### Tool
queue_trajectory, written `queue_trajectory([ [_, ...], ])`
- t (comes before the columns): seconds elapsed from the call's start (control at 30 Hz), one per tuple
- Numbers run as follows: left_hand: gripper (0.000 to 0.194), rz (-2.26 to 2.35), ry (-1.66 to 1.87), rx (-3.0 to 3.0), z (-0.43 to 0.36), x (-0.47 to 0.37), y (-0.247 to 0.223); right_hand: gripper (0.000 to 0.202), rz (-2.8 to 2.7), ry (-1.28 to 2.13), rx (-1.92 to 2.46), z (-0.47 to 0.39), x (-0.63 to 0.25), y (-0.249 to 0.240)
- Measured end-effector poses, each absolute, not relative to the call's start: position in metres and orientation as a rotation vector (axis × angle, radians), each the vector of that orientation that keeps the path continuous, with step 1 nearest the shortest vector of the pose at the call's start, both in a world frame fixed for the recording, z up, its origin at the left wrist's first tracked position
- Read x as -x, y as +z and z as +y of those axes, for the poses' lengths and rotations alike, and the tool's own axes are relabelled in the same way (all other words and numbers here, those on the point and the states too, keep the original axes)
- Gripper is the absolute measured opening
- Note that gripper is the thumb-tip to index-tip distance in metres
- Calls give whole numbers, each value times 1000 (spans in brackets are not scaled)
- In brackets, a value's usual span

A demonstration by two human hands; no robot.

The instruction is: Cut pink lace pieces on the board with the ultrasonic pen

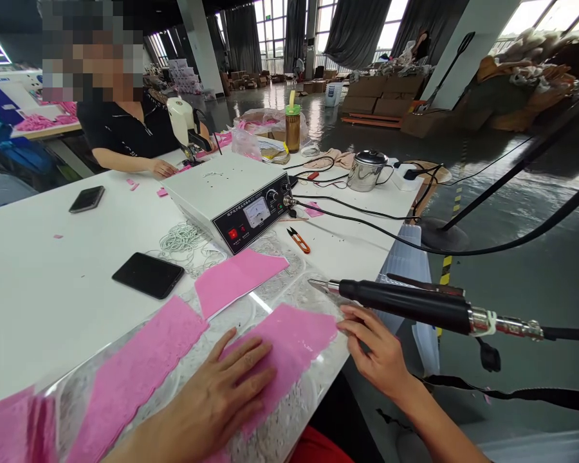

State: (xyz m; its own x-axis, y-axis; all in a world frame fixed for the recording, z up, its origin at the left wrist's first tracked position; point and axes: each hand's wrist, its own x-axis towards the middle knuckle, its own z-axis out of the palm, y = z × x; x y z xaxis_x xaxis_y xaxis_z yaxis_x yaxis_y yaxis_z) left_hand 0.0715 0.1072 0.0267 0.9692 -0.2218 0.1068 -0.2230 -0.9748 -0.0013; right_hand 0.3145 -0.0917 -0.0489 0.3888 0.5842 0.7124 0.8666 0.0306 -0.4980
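head: white table (43,283), factory hall

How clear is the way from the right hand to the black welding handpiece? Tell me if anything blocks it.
Probably yes, it can get there. The right hand rests at the corner of the pink fabric piece, and the black welding handpiece lies just above the fingers with nothing between them. Only its cable trails off to the side.
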Motion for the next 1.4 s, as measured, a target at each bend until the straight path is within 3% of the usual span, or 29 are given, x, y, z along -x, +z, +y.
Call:
queue_trajectory([
  [0.13, 40, -437, 127, -3050, 104, -101, 26, 23, -1091, -348, 1689, -95, -314, -51],
  [0.4, 43, -568, 135, -2923, 101, -161, 12, 57, -454, 126, 1116, -71, -314, -35],
  [0.67, 43, -559, 97, -2928, 101, -163, 9, 29, -354, 26, 949, -32, -320, -15],
  [0.87, 40, -550, 123, -2919, 100, -163, 7, 13, -381, 18, 898, -58, -338, 10],
  [1.4, 40, -573, 162, -2904, 99, -165, 9, 13, -555, 64, 985, -85, -332, 24],
])
